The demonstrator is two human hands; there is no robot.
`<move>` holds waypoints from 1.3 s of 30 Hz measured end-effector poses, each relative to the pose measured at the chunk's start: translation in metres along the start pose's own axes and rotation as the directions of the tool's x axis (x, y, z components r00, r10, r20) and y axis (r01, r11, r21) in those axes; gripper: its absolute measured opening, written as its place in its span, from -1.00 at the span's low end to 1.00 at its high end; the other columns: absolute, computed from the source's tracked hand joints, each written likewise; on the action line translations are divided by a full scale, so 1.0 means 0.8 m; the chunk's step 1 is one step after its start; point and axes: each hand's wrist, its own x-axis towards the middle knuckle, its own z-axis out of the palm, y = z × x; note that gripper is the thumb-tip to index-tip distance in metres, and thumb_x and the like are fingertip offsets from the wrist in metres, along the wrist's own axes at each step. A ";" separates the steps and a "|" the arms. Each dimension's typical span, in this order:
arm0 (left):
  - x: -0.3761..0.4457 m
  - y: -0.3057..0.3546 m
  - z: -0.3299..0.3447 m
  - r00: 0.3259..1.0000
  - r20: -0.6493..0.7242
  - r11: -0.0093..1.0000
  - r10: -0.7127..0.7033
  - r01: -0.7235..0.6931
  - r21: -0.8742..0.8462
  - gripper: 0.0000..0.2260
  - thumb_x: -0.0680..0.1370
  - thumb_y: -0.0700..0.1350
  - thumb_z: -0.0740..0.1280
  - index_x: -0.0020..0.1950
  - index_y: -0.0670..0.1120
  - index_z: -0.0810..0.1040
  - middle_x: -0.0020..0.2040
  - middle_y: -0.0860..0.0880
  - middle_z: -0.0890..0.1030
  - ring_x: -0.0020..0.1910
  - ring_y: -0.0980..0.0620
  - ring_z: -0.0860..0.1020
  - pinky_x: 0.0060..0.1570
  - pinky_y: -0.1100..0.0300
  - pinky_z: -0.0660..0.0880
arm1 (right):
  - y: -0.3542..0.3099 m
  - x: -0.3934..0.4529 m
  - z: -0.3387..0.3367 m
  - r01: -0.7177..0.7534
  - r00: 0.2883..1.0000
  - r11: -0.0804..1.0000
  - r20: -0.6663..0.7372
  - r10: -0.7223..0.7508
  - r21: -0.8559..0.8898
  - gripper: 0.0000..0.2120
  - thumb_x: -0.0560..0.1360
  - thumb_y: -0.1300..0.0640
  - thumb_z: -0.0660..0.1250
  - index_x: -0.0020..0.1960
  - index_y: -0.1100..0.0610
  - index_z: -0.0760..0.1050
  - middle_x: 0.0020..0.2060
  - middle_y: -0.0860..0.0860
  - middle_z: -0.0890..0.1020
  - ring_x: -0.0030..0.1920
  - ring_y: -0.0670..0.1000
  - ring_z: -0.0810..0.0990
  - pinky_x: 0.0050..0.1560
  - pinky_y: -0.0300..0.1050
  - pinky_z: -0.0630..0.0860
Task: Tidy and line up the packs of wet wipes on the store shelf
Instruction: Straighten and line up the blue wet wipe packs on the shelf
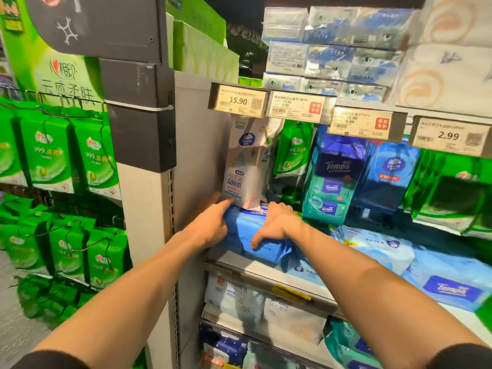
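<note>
A blue pack of wet wipes [247, 235] lies at the left end of the shelf [255, 270]. My left hand [213, 225] presses against its left side with the index finger stretched out along the top edge. My right hand [277, 225] rests on top of the pack, thumb curled down over its front face. A white Vinda wipes pack [249, 161] hangs just above it, its lower edge touching the blue pack. More blue and white packs [378, 249] lie in a loose row to the right on the same shelf.
Hanging Tempo packs [332, 182], a blue Vinda pack [391, 177] and green packs [292, 150] fill the hooks above. Price tags [239, 101] line the upper rail. A grey upright panel [197, 161] bounds the left. Green packs [66, 161] hang on the neighbouring rack. Lower shelves hold white packs [234, 299].
</note>
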 end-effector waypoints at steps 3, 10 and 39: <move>0.016 0.005 -0.006 0.999 0.037 1.000 0.010 -0.009 -0.022 -0.49 0.52 -0.27 0.22 0.48 -0.05 0.30 0.47 -0.08 0.31 0.41 -0.10 0.34 0.41 0.09 0.27 | 0.006 -0.019 0.000 0.021 0.999 0.999 -0.038 -0.022 -0.029 0.06 -0.03 -0.34 0.58 0.29 0.18 0.35 0.17 0.15 0.49 0.13 0.16 0.46 0.08 -0.02 0.47; 0.031 0.047 0.007 0.976 -0.214 0.997 -0.023 0.007 -0.077 -0.58 0.45 0.02 0.44 0.17 -0.17 0.43 0.15 -0.17 0.57 0.11 -0.15 0.56 0.04 0.12 0.46 | 0.007 -0.066 -0.001 0.132 0.980 0.980 -0.127 -0.152 -0.152 -0.01 -0.01 -0.32 0.58 0.23 0.21 0.38 0.13 0.16 0.48 0.13 0.17 0.44 0.15 0.01 0.42; 0.013 0.165 0.156 0.884 -0.446 0.950 0.139 0.008 0.311 -0.76 0.41 -0.12 0.43 -0.21 -0.16 0.38 -0.23 -0.23 0.46 -0.18 -0.28 0.44 -0.27 -0.13 0.43 | 0.461 -0.264 0.038 0.050 0.857 0.981 -0.497 -0.139 -0.188 -0.01 0.01 -0.10 0.52 0.33 0.25 0.30 0.12 0.20 0.44 0.11 0.29 0.47 0.18 0.09 0.26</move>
